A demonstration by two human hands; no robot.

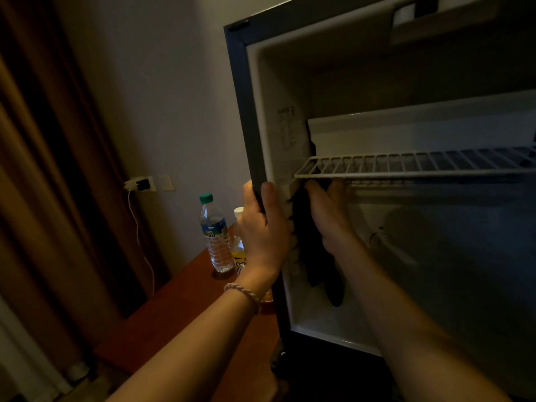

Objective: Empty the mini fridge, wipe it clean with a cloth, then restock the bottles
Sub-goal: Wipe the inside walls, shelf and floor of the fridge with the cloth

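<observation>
Left hand (265, 227) clamped on fridge (246, 111) frame, right hand (327, 216) gripping dark cloth (316, 265) inside, wire shelf (406, 165) bare

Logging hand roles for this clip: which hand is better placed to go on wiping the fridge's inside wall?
Right. The right hand grips the dark cloth against the wall under the wire shelf. The left hand grips the fridge frame, steadying it.

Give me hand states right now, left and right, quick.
Left hand: grips the front edge of the mini fridge.
Right hand: holds the dark cloth against the inner left wall, just under the wire shelf.
</observation>
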